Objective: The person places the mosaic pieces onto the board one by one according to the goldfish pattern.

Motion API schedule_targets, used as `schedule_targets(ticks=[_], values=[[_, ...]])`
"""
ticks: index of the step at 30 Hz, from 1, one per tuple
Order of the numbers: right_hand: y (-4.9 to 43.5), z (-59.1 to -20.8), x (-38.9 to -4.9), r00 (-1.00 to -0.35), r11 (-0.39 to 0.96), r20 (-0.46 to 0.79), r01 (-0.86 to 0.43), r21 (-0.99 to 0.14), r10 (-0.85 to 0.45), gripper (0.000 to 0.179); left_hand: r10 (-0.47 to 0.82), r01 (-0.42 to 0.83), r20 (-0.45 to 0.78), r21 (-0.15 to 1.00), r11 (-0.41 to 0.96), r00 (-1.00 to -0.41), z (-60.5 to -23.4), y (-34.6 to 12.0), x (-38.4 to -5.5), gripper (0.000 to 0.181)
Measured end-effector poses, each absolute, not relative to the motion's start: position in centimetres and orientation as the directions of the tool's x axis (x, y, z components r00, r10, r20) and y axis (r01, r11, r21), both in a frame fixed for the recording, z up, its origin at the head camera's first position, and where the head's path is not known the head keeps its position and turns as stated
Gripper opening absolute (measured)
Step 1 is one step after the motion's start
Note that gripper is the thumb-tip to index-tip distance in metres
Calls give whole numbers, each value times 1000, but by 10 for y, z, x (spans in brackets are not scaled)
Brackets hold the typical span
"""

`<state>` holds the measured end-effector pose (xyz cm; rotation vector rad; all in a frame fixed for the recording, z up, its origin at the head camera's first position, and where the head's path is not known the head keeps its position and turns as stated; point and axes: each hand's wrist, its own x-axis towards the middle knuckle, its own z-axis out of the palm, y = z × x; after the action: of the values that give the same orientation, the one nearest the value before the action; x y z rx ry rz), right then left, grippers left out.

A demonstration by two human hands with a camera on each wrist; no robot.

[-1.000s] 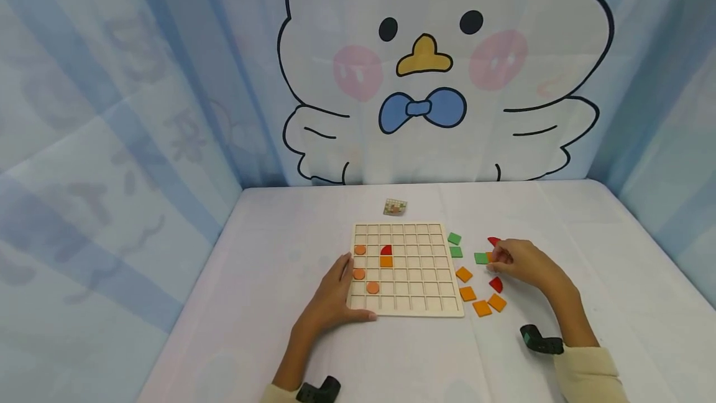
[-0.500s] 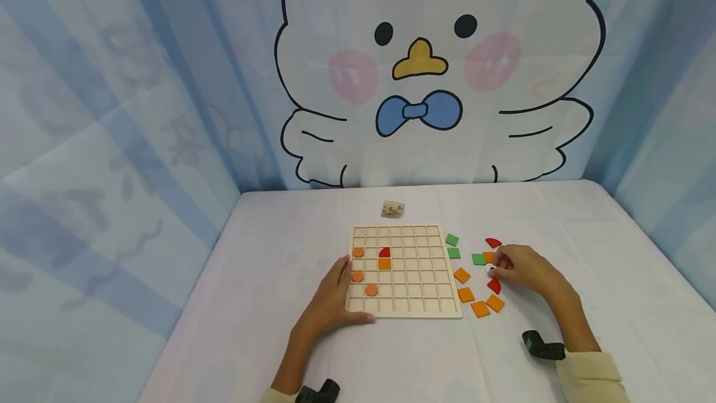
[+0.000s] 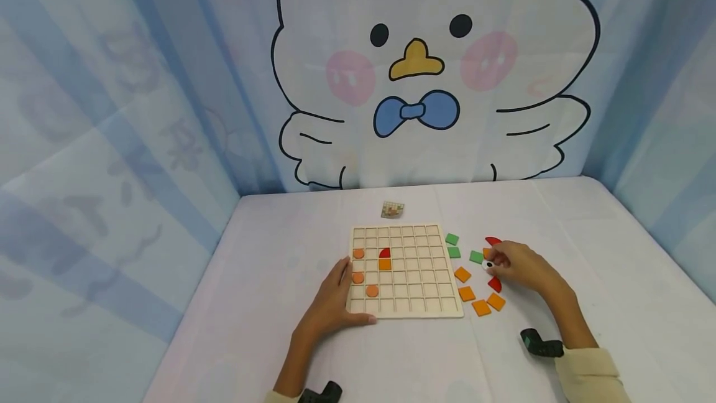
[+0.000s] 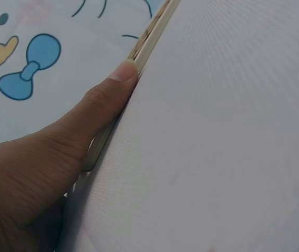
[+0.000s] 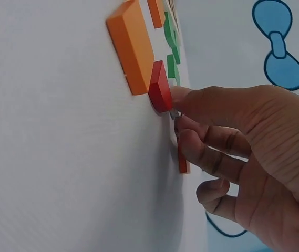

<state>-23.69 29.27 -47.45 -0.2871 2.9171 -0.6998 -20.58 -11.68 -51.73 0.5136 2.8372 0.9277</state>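
Observation:
My right hand [image 3: 520,264] pinches a small white round piece with a black dot [image 3: 488,265] between thumb and fingertips, low over the table. In the right wrist view, only a sliver of that piece shows between the fingertips, close by a red quarter-round piece [image 5: 161,88]. My left hand [image 3: 331,300] rests at the near left corner of the pale wooden grid board [image 3: 419,294], fingers along its left side. The thumb lies straight against the front edge in the left wrist view. On the board are several orange discs [image 3: 372,291], a red quarter-round tile [image 3: 385,253] and an orange square [image 3: 385,264].
Right of the board lie several loose orange squares [image 3: 481,308], several green squares [image 3: 454,252] and red quarter-round pieces [image 3: 495,284]. A small printed card or packet [image 3: 393,209] lies behind the board. A curtain [image 3: 425,154] with a cartoon hangs behind the table.
The white round piece has come into view at my right fingertips and shifted slightly up and left. One green square beside it has turned a little. My left hand stays at the board.

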Motion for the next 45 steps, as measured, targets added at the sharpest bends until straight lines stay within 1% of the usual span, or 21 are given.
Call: schedule_targets(ticks=[3,9,13,16,20,23,27,31,37,41,45], values=[[293,-476,-236,-969,865,-71,-175,-470,-235,27,350,280,-6,587,759,-937,-519,-117,-206,133],[291,-476,-235,-981,872,-62,-133,-471,-183,34,358,298,15,590,751,-934,-519,-117,-207,134],[289,-476,-234,-977,874,-60,-154,-461,-204,26,363,302,18,596,744,-932,-518,-118,-205,134],[288,-477,-233,-973,872,-55,-173,-458,-222,26,362,302,20,596,745,-932,-519,-117,-205,134],[286,-480,-232,-983,875,-63,-124,-468,-173,33,362,306,22,583,752,-932,-521,-118,-204,134],[284,-483,-231,-987,882,-61,-104,-459,-149,31,363,304,15,579,756,-932,-523,-118,-203,134],[284,-481,-231,-984,893,-31,-147,-425,-177,29,360,303,20,583,754,-933,-524,-118,-205,134],[282,-476,-232,-985,905,-33,-143,-402,-171,32,363,313,32,578,754,-931,-525,-118,-207,134],[277,-473,-234,-981,897,-43,-157,-413,-191,31,365,316,31,571,757,-930,-526,-119,-207,135],[271,-471,-236,-973,886,-9,-206,-416,-230,29,365,315,30,574,756,-931,-523,-118,-206,135],[263,-470,-237,-961,859,26,-257,-443,-274,29,368,318,35,584,747,-929,-519,-117,-205,134]])
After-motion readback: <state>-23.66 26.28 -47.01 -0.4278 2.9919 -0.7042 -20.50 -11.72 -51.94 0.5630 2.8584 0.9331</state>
